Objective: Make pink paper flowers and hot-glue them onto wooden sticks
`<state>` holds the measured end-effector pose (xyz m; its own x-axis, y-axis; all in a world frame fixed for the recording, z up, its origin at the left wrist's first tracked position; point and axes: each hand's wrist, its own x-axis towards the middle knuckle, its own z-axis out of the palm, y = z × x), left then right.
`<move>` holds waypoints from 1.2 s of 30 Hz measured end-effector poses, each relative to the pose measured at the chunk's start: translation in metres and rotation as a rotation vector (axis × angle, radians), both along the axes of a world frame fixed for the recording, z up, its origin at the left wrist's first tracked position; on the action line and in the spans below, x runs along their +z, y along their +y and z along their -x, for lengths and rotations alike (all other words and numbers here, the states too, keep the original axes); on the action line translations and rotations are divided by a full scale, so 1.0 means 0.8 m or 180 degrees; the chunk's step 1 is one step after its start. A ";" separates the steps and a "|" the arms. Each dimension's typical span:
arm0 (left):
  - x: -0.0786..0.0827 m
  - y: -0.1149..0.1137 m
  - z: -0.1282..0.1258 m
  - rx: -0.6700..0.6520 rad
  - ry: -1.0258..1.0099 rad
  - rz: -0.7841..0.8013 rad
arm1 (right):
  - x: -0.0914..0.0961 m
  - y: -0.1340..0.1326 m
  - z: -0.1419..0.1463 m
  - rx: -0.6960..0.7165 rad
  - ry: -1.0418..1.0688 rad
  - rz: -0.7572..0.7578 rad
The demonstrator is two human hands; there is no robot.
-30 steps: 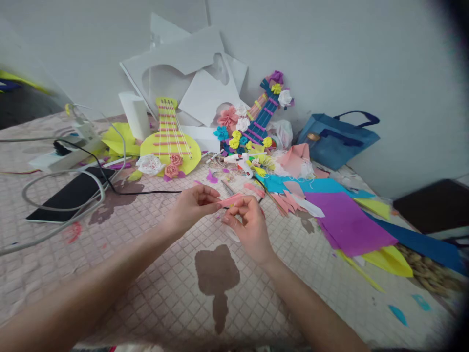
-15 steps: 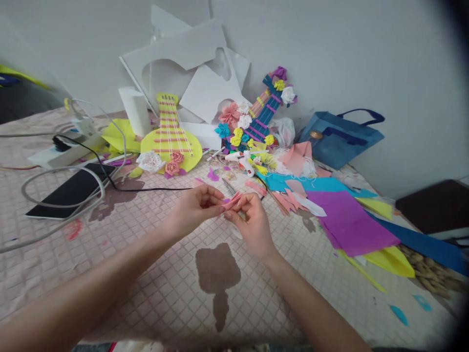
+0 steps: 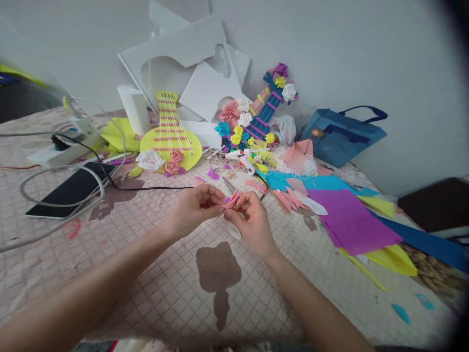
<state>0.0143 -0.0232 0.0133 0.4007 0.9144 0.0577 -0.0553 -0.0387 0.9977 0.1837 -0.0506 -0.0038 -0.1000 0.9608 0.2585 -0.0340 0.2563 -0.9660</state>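
Both bare forearms come in from the lower edge and meet mid-frame, low over the quilted pinkish cover (image 3: 164,274). The left hand (image 3: 194,208) and the right hand (image 3: 252,222), wrists bent inward, have their fingers closed from either side on a small folded strip of pink paper (image 3: 233,199), held just above the cover. A yellow cardboard guitar (image 3: 170,142) lies well beyond, and a purple paper sheet (image 3: 351,220) lies to the right.

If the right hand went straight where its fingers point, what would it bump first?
Likely the left hand, just past the pink paper that both hands pinch. The right hand points up-left at it, though depth is unclear.
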 end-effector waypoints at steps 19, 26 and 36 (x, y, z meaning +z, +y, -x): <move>0.009 -0.001 0.002 -0.0255 0.0253 -0.0159 | -0.003 -0.002 0.000 0.0196 0.0080 0.0175; 0.009 -0.002 0.002 -0.0335 -0.0147 0.0286 | 0.001 -0.004 0.002 0.0244 0.0032 0.0030; 0.001 0.005 0.004 0.0005 -0.0262 0.0608 | -0.004 -0.005 -0.002 0.0112 -0.0192 0.0060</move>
